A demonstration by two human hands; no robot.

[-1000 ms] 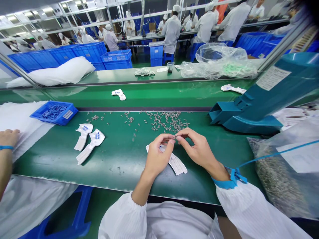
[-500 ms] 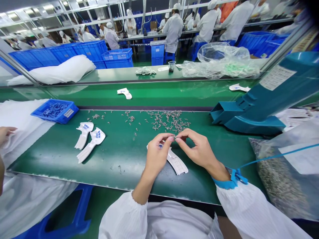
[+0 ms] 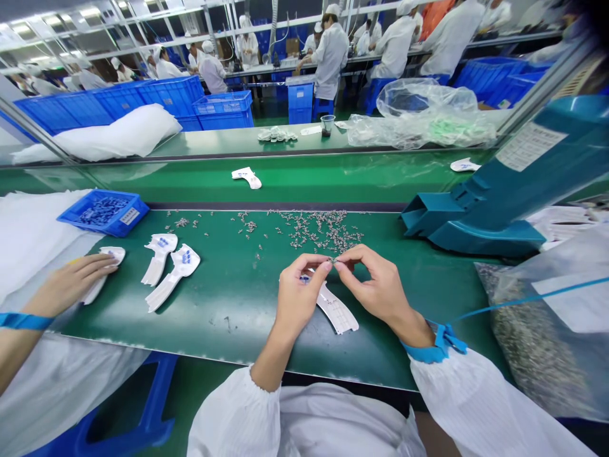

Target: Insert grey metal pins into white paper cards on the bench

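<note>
A co-worker's bare hand (image 3: 71,284) has moved onto the green table (image 3: 228,343), over a curved white plastic piece (image 3: 105,271). A white plastic card (image 3: 247,178) on the far green belt (image 3: 333,184) has shifted right.

Bright overhead strip lights (image 3: 90,11) give even light; wide-angle distortion bends the edges.

White gathered smock sleeves (image 3: 233,416), blue strap (image 3: 431,351) on the right wrist (image 3: 412,330)

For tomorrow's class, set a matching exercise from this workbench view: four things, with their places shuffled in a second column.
Things:
1. Blue plastic crate
2. Teal chute
3. Small loose metal parts
4. White plastic piece

Places:
A. Partly under the left hand
B. Scattered across the green conveyor belt
C. On a white sheet at the left
D. Beside the belt's right end

Pairs: 1-C, 2-D, 3-B, 4-A
</note>
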